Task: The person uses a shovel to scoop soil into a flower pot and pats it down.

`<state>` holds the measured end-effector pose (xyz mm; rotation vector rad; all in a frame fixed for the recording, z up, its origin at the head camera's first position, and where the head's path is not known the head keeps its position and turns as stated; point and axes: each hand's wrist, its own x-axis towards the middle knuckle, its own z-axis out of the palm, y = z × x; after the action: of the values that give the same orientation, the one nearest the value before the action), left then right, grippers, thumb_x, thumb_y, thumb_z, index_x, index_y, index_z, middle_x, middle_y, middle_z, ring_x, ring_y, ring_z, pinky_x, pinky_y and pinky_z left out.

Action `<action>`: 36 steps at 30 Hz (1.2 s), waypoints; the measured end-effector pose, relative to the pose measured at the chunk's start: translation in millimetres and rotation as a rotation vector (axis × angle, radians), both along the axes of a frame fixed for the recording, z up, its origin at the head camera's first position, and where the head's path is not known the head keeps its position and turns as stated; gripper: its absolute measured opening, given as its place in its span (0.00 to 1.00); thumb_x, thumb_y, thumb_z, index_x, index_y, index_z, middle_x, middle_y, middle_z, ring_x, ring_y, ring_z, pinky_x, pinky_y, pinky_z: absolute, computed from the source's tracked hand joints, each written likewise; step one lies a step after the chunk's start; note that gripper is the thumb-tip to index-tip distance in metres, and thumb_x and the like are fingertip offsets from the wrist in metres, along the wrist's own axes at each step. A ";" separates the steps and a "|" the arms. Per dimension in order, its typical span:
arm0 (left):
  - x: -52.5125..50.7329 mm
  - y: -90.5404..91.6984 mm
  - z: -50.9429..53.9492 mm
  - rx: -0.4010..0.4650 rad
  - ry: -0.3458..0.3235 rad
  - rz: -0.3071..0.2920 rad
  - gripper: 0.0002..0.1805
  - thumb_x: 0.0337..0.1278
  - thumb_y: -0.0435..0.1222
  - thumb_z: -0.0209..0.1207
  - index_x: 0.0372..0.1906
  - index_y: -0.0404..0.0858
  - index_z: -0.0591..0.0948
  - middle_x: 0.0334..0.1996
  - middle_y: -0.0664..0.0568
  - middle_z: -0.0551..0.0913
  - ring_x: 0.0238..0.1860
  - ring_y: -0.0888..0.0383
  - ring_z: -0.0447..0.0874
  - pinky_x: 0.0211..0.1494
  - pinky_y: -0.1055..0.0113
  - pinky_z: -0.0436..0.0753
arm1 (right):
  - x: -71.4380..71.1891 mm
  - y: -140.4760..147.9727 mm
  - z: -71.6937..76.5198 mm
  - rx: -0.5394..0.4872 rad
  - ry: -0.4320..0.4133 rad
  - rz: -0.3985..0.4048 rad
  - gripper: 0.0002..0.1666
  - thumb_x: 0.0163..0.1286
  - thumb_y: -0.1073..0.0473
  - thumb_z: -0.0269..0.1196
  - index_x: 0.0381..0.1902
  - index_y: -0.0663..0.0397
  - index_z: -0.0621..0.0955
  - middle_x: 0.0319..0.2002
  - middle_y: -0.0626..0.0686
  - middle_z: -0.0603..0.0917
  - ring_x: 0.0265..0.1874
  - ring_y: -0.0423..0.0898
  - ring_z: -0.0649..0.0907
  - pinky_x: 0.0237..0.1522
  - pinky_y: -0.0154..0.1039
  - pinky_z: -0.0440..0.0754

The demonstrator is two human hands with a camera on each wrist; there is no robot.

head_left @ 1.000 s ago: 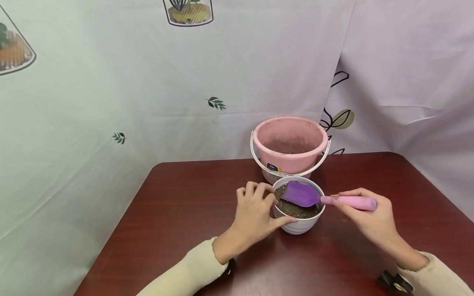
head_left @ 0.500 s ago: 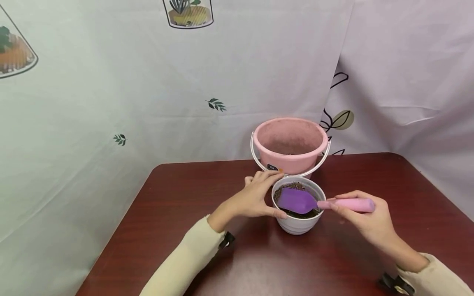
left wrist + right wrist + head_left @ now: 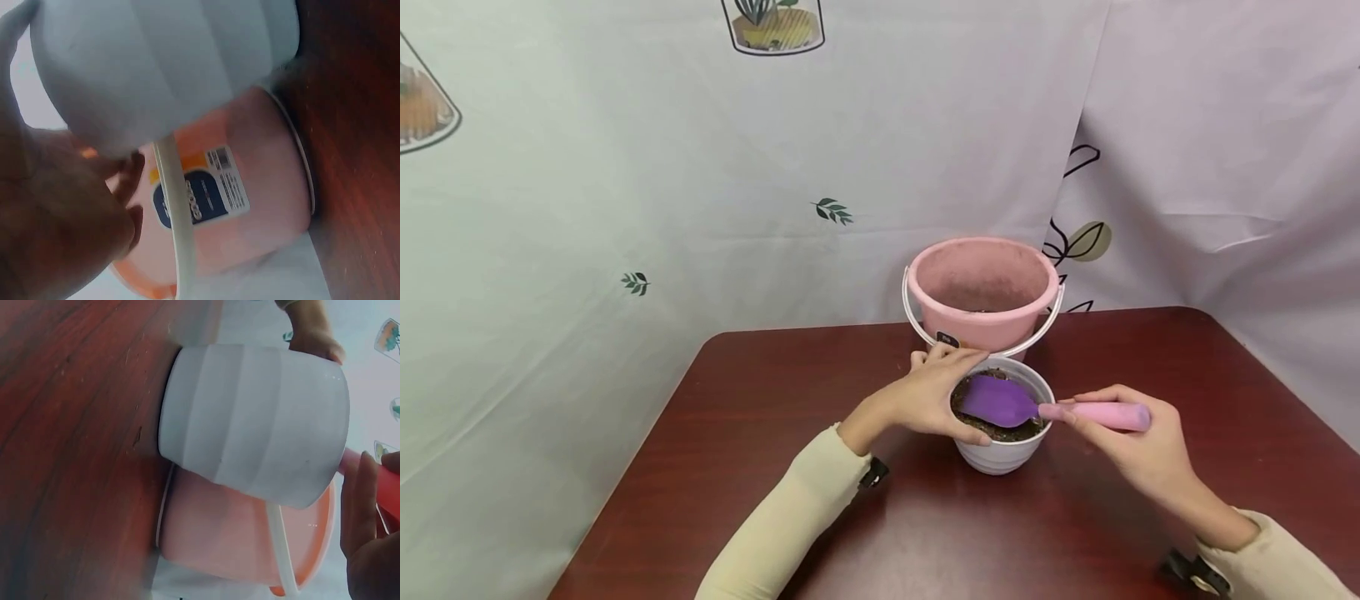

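Note:
My left hand (image 3: 928, 402) grips the rim of a white plant pot (image 3: 996, 457), thumb at the near side and fingers toward the far side. Dark soil (image 3: 1017, 433) fills much of the pot. A small trowel with a purple blade (image 3: 1000, 402) and a pink handle is held by my right hand (image 3: 1152, 446). Its blade lies over the soil inside the rim. In the right wrist view the ribbed pot (image 3: 250, 419) stands upright on the table, and the handle (image 3: 389, 490) sits between my fingers. The left wrist view shows the pot (image 3: 169, 69) close to my left hand (image 3: 56, 219).
Right behind the pot stands a pink bucket (image 3: 981, 332) with a white bail handle (image 3: 1047, 327) hanging down its front. Some dark matter shows at its bottom. Both rest on a dark red wooden table (image 3: 790, 392), with a printed cloth (image 3: 737, 167) hanging behind.
My left hand has gone from bent fingers at the pot's left edge to a wider hold round the rim. The trowel blade has shifted slightly left and down over the soil.

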<state>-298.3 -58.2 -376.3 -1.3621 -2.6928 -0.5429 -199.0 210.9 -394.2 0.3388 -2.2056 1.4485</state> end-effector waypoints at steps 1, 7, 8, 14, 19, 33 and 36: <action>3.0 0.5 -0.7 0.019 -0.003 0.019 0.62 0.35 0.63 0.73 0.77 0.43 0.59 0.73 0.55 0.63 0.64 0.54 0.57 0.52 0.56 0.56 | -0.8 0.2 0.6 0.004 0.013 -0.007 0.09 0.56 0.70 0.74 0.36 0.60 0.86 0.34 0.42 0.89 0.32 0.36 0.87 0.30 0.28 0.81; 27.4 8.8 -6.0 0.108 0.062 0.200 0.61 0.30 0.67 0.73 0.73 0.47 0.63 0.69 0.57 0.67 0.59 0.51 0.60 0.49 0.54 0.57 | -3.5 0.8 3.2 0.012 0.068 -0.010 0.10 0.55 0.73 0.73 0.36 0.63 0.86 0.34 0.44 0.90 0.38 0.34 0.87 0.35 0.25 0.80; 31.5 11.2 -6.9 0.112 0.081 0.237 0.60 0.30 0.68 0.72 0.73 0.47 0.64 0.68 0.57 0.68 0.58 0.51 0.61 0.49 0.54 0.57 | -3.9 1.0 3.6 0.011 0.075 -0.008 0.10 0.55 0.73 0.73 0.37 0.63 0.86 0.34 0.44 0.90 0.38 0.34 0.87 0.36 0.24 0.80; 51.5 26.7 -10.5 0.145 0.130 0.457 0.60 0.28 0.70 0.70 0.69 0.44 0.66 0.62 0.54 0.72 0.54 0.50 0.63 0.50 0.53 0.59 | -6.7 2.4 6.0 0.010 0.088 -0.030 0.12 0.54 0.74 0.73 0.37 0.64 0.86 0.34 0.42 0.90 0.37 0.33 0.86 0.36 0.23 0.79; 57.3 33.6 -12.0 0.170 0.131 0.546 0.64 0.27 0.71 0.69 0.71 0.40 0.63 0.62 0.52 0.71 0.52 0.49 0.64 0.49 0.53 0.60 | -8.0 3.6 7.9 0.019 0.067 -0.064 0.12 0.55 0.71 0.74 0.39 0.62 0.87 0.33 0.37 0.89 0.34 0.31 0.86 0.30 0.23 0.78; 41.4 0.1 2.3 0.111 -0.159 0.361 0.69 0.29 0.67 0.74 0.78 0.44 0.54 0.65 0.50 0.70 0.54 0.52 0.67 0.45 0.56 0.59 | -16.0 21.1 30.1 -0.199 0.158 0.148 0.07 0.58 0.82 0.65 0.37 0.79 0.83 0.34 0.55 0.90 0.45 0.45 0.83 0.23 0.33 0.82; 39.3 -2.9 1.0 0.080 -0.167 0.329 0.66 0.32 0.67 0.73 0.78 0.44 0.56 0.65 0.50 0.71 0.55 0.51 0.69 0.46 0.54 0.60 | -19.2 24.4 36.7 -0.205 0.215 0.209 0.08 0.57 0.84 0.63 0.36 0.80 0.83 0.34 0.59 0.89 0.45 0.45 0.83 0.23 0.31 0.81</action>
<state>-259.0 -61.2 -375.3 -0.8623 -2.9039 -0.7468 -218.2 235.3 -357.5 0.6375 -1.8778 1.6464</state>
